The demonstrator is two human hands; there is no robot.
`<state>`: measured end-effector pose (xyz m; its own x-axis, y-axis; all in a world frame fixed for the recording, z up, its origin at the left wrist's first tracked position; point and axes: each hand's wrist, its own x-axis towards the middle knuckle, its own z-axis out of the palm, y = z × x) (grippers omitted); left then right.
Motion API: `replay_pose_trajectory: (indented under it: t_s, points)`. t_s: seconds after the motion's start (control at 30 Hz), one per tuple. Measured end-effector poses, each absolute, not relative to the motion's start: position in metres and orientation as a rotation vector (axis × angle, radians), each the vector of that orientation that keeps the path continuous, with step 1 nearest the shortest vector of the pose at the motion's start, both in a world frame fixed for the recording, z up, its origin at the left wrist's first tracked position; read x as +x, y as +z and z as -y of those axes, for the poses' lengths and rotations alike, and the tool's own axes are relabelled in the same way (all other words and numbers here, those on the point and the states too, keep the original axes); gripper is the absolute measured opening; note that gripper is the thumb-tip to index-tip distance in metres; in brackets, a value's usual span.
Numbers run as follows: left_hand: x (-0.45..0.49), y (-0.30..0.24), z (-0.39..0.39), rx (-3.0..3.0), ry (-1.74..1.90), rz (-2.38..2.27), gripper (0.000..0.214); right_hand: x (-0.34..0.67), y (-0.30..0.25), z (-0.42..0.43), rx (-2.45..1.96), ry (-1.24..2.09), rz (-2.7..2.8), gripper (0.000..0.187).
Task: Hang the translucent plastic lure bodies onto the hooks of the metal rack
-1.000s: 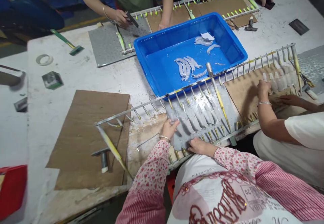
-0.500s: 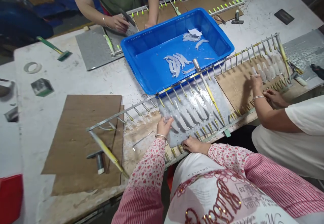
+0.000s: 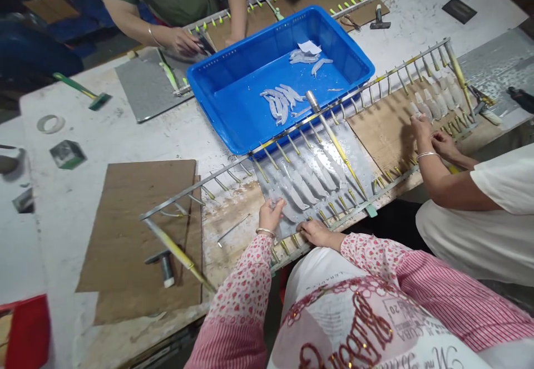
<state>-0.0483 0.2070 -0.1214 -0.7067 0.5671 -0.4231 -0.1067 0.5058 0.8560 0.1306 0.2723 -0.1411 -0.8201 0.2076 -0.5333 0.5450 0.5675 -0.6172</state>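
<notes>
My left hand (image 3: 271,214) pinches a clear, soft-looking strip (image 3: 276,195) at the left end of a row of similar translucent strips (image 3: 311,181). These lie side by side on a grey sheet (image 3: 356,149) inside a long metal rack (image 3: 200,183) with yellowed pegs along both rails. Low on the rack, my right hand (image 3: 315,232) rests by the near rail, its fingers curled close to the pegs (image 3: 323,217). Whatever is between those fingertips is too small to make out. A yellow-stained crossbar (image 3: 342,149) spans the rack to the right of the strips.
Beyond the rack stands a blue tub (image 3: 217,127) with several translucent pieces inside. A co-worker's hands (image 3: 423,129) work at the rack's right end; another person's hand (image 3: 183,42) is across the table. Brown cardboard (image 3: 137,219), a hammer (image 3: 166,269) and a thin metal rod (image 3: 233,230) lie left.
The view has shifted slightly, moving the tub and rack a little left in the picture. Both my hands stay at nearly the same places on the rack, the left still at the leftmost strip.
</notes>
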Motion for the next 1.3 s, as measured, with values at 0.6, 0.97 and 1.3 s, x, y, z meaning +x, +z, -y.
replay_pose_trajectory:
  t_s: [0.6, 0.97, 1.3]
  points:
    - [-0.049, -0.117, -0.204, 0.385, 1.213, -2.008, 0.051, 0.129, -0.135, -0.278, 0.529, -1.186, -2.396, 0.032]
    - [-0.054, -0.111, -0.210, 0.143, 1.391, -1.890, 0.063, 0.117, -0.106, -0.290, 0.520, -1.147, -2.401, 0.027]
    - [-0.069, -0.087, -0.191, -0.050, 1.740, -1.573, 0.051, 0.058, -0.073, -0.288, 0.594, -1.867, -2.315, 0.029]
